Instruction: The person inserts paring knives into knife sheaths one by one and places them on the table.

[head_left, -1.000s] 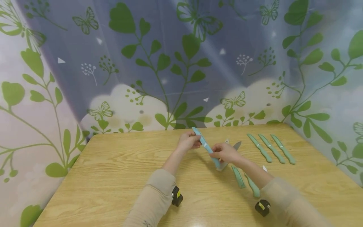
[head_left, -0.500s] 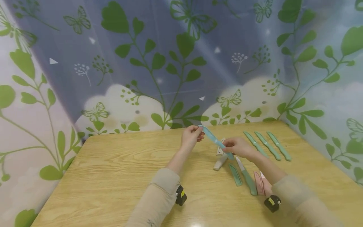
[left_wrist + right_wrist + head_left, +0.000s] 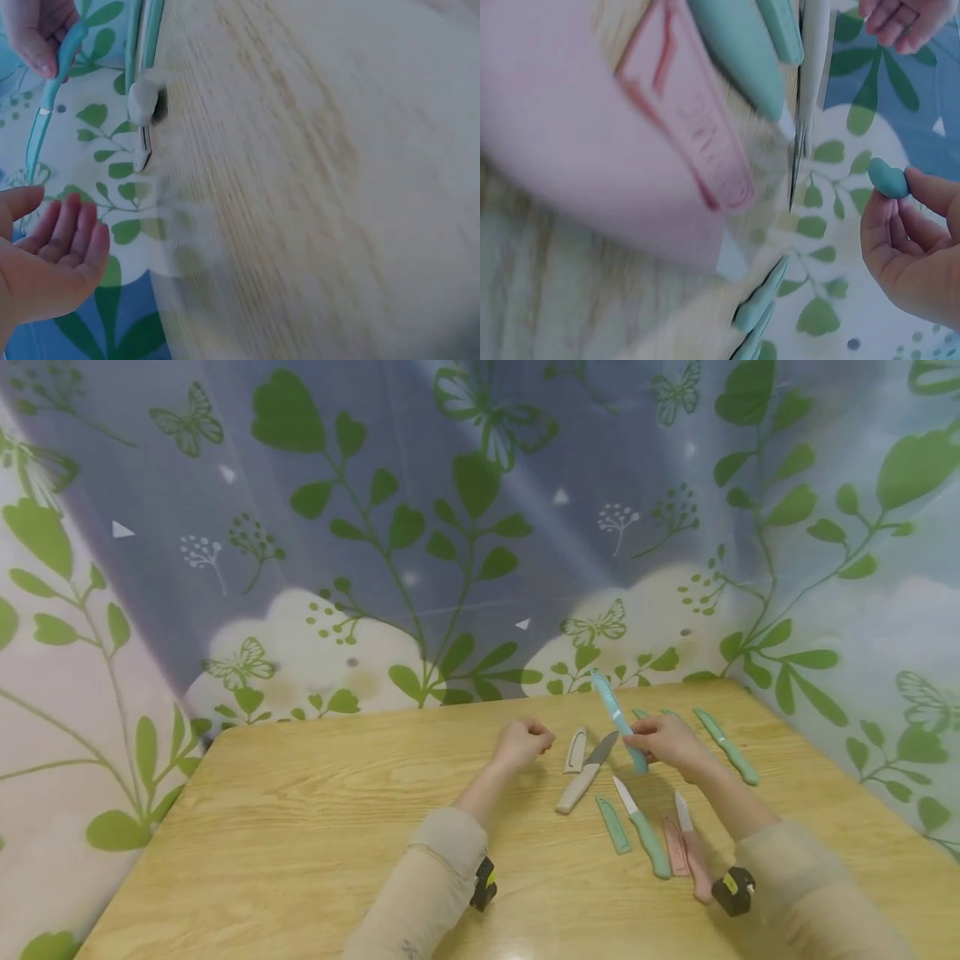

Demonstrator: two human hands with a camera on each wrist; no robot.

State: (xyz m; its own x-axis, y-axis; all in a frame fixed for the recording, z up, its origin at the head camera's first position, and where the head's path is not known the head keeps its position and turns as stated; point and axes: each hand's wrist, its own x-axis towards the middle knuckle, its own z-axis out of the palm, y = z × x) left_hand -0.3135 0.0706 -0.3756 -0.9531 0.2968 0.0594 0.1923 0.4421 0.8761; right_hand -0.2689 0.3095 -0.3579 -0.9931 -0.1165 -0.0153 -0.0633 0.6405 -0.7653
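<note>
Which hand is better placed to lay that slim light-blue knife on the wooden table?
Probably the right hand: it grips the knife by its handle above the table. The left hand is empty and apart from it.

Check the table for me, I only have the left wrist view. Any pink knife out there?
Observer: Yes, a pink knife lies on the table, near the wrist of the right hand, the one holding the blue knife.
Operator: Sheathed?
Observer: No, its pale blade is bare in the head view.
Operator: Any sheath by it?
Observer: A pink sheath, just left of the knife in the head view. Can't tell if they touch.
</note>
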